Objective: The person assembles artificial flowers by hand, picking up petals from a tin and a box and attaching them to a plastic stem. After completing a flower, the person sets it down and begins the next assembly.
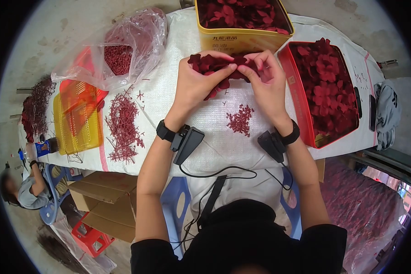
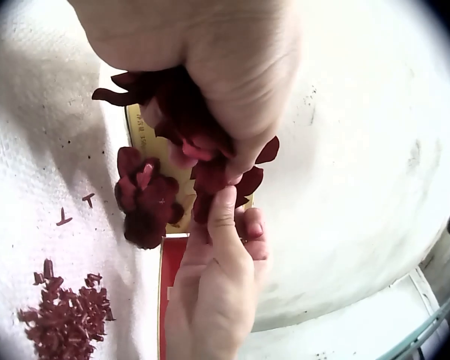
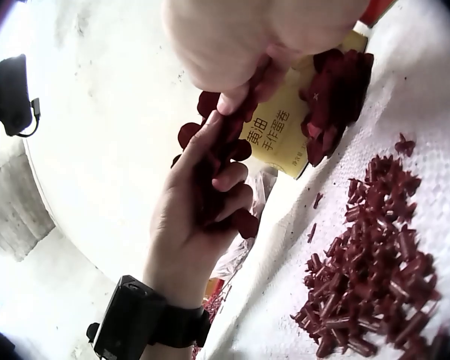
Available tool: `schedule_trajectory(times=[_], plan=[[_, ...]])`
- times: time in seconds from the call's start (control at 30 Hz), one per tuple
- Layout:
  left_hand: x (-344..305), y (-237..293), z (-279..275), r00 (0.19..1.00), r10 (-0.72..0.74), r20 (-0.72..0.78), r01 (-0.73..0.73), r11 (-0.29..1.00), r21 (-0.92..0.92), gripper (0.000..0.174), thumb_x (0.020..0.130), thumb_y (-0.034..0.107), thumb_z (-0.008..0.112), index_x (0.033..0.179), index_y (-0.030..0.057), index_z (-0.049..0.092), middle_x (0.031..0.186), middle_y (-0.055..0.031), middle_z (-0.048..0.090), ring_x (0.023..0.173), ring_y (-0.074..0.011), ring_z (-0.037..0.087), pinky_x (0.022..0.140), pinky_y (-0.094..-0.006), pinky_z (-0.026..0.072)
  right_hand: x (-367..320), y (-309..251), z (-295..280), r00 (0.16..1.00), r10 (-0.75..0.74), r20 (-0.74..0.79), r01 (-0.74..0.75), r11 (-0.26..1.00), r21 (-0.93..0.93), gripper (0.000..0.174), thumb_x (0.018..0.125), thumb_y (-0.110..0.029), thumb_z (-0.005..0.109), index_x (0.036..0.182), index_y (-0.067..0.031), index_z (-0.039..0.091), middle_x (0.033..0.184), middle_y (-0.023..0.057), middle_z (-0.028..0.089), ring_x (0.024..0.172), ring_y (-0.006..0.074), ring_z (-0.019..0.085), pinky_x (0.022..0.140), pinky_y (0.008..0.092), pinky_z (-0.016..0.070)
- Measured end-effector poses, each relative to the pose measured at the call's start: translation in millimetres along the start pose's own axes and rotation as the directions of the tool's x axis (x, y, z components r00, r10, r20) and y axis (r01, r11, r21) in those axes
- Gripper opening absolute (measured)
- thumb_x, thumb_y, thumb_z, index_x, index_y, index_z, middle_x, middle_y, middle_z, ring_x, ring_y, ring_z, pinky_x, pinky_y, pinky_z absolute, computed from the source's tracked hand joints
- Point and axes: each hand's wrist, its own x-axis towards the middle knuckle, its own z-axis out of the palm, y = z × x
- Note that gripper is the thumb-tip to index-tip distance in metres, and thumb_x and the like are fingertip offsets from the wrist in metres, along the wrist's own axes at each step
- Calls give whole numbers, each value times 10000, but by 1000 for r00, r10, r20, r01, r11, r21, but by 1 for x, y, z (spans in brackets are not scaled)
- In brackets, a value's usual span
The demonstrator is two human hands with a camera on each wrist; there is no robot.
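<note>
My left hand (image 1: 194,86) grips a bunch of dark red fabric-like flowers (image 1: 205,63), its fingers curled round them in the right wrist view. The right hand (image 1: 268,84) meets it at thumb level, thumb and fingers pinching one of the flowers. Both thumb tips come together over the petals. A separate flower cluster (image 3: 336,101) shows beside the hands in the wrist views. Below the hands, a small pile of short red plastic pieces (image 1: 240,120) lies on the white woven sheet (image 1: 205,148).
A yellow tin (image 1: 242,41) of red flowers stands behind the hands, a red tin (image 1: 301,105) of them at right. At left are a pile of thin red stems (image 1: 123,128), a clear plastic bag (image 1: 146,45) and a yellow basket (image 1: 77,125). Another person (image 1: 29,187) sits far left.
</note>
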Motion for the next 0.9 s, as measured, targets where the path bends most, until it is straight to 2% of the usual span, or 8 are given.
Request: schedule_trajectory(times=[0.23,0.33,0.5,0.6,0.7,0.8,0.87,0.9], plan=[[-2,-2,6,998,48,-35,-47,999,21,151,822,42,725,959,2,675,736,-28,683,554,-48,586,428,-176,388,-2,4,2,999,-37,-38,35,997,-68,330,801,136,605,758,-30,323,916,141,632,798,105,603,716,263,545],[-2,-3,6,999,42,-32,-41,999,23,143,820,42,728,948,8,674,737,-25,685,549,-45,581,429,-175,387,-3,3,1,999,-43,-8,42,993,-110,326,796,155,582,756,-29,316,923,141,633,777,105,611,703,259,553],[-2,0,5,999,29,-33,-28,999,39,124,822,42,727,925,5,670,732,-26,684,532,-37,563,413,-177,363,-3,3,2,995,-95,-25,94,994,-61,327,794,167,578,741,-30,323,919,143,642,767,103,628,682,255,558],[-4,6,2,997,77,-7,-77,997,23,146,806,19,739,920,10,647,794,-52,703,631,-77,648,475,-170,451,0,-6,-3,980,-193,-41,187,977,-105,316,791,164,590,726,-28,348,900,147,666,762,118,647,660,255,553],[1,-12,2,916,401,20,-401,916,-17,158,780,-59,726,903,-8,641,866,-97,712,780,-132,689,663,-217,544,2,-7,-10,911,-412,-6,401,892,-209,308,773,157,618,717,-27,377,888,155,690,746,150,667,637,255,539],[-2,-9,0,849,522,86,-527,849,46,191,746,-118,716,889,-22,636,930,-136,711,898,-186,692,849,-285,539,1,-3,-14,812,-583,13,562,776,-288,345,717,158,665,714,-46,387,884,148,703,717,221,672,618,279,520],[-4,-5,2,799,594,98,-601,794,90,200,696,-131,714,848,-16,653,920,-131,721,884,-203,703,855,-304,540,2,-3,-14,741,-671,-21,635,711,-301,372,692,149,691,714,-64,387,876,121,709,731,240,666,622,298,515],[-4,-4,2,763,637,113,-647,753,122,205,679,-135,701,843,-18,664,922,-128,724,875,-203,705,844,-298,545,2,-6,-16,720,-693,36,651,656,-381,384,710,139,697,745,-68,375,881,131,708,755,260,666,647,314,519]])
